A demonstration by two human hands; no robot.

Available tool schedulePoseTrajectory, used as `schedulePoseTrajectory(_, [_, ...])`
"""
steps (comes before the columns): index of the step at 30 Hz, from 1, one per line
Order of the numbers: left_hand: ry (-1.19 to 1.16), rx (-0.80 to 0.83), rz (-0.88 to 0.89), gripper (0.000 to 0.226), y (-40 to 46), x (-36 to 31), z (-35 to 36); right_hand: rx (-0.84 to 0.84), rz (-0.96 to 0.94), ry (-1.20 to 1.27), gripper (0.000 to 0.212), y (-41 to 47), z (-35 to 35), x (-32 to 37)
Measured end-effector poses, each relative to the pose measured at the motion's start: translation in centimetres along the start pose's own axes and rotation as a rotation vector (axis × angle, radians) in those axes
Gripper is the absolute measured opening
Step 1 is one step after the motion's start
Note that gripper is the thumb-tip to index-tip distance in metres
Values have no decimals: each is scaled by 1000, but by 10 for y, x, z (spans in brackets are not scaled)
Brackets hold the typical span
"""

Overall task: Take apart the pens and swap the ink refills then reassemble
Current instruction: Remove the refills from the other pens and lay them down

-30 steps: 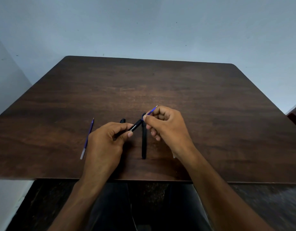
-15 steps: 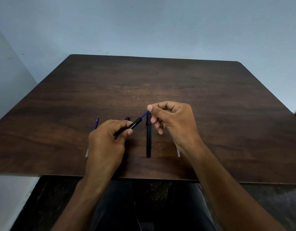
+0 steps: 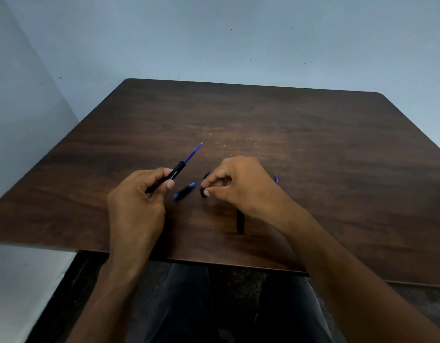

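Note:
My left hand (image 3: 137, 199) grips a black pen barrel (image 3: 175, 173) with a blue ink refill (image 3: 193, 152) sticking out of its far end. My right hand (image 3: 236, 184) pinches a small black pen piece (image 3: 204, 191) on the table. Between the hands lies a short black part with blue ends (image 3: 184, 191). A second black pen barrel (image 3: 240, 222) lies under my right wrist, mostly hidden. Just right of my right hand, the tip of another blue refill (image 3: 276, 179) shows.
All of this sits on a dark wooden table (image 3: 263, 125) whose near edge runs just above my lap. A pale blue wall stands behind and to the left. My dark trousers show below the table edge.
The view has shifted left. The refill sits deeper in the barrel held by my left hand. My right hand let go of the refill and dropped to a small black piece on the table.

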State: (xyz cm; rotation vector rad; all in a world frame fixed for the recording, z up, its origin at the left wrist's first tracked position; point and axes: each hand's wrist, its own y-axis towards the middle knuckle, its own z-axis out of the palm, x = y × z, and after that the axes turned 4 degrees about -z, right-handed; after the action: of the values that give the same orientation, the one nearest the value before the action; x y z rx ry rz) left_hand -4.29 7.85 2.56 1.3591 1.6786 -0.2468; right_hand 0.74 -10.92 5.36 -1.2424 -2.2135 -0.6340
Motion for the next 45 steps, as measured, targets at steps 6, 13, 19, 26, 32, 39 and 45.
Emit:
schedulePoseTrajectory(6, [-24,-3,0,25,0,3,-1,5,-152,-265,32,18,23,13])
schedulePoseTrajectory(13, [-51,1,23,25,0,6,0,78,-173,-354,24,22,30,13])
schedulePoseTrajectory(19, [-57,-1,35,24,0,4,-1,-25,-168,-271,15,20,24,8])
schedulePoseTrajectory(26, [-75,42,37,26,-2,0,1,-159,-7,56,14,-1,-9,-12])
schedulePoseTrajectory(32, [-82,114,111,28,-12,-7,16,-301,-7,260,17,-31,-35,-37])
schedulePoseTrajectory(39, [-21,190,182,28,-20,-14,29,-311,34,718,17,-51,-47,-61])
schedulePoseTrajectory(45, [74,238,179,29,-22,-16,33,-300,18,1037,24,-57,-41,-62])
